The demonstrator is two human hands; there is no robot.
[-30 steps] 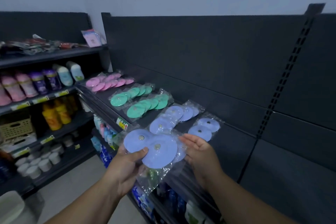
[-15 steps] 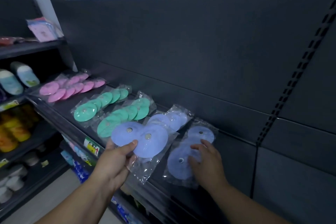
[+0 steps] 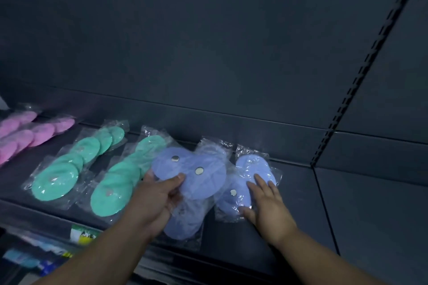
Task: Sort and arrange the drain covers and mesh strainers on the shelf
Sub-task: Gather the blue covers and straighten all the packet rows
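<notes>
Gripping bagged blue drain covers (image 3: 196, 183) in left hand (image 3: 155, 199), thumb on top, over shelf (image 3: 301, 215) front. Pressing right hand (image 3: 268, 206), fingers straight, flat on neighbouring blue pack (image 3: 251, 164) lying on shelf. Green packs (image 3: 55, 183) further left.

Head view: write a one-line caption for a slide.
Left hand grips two blue drain covers while right hand presses bagged blue covers flat on the shelf, beside green covers and pink covers.

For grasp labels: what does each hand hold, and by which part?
Left hand pinches two blue drain covers at their near edge, thumb on top. Right hand holds nothing; it lies flat on bagged blue covers.
</notes>
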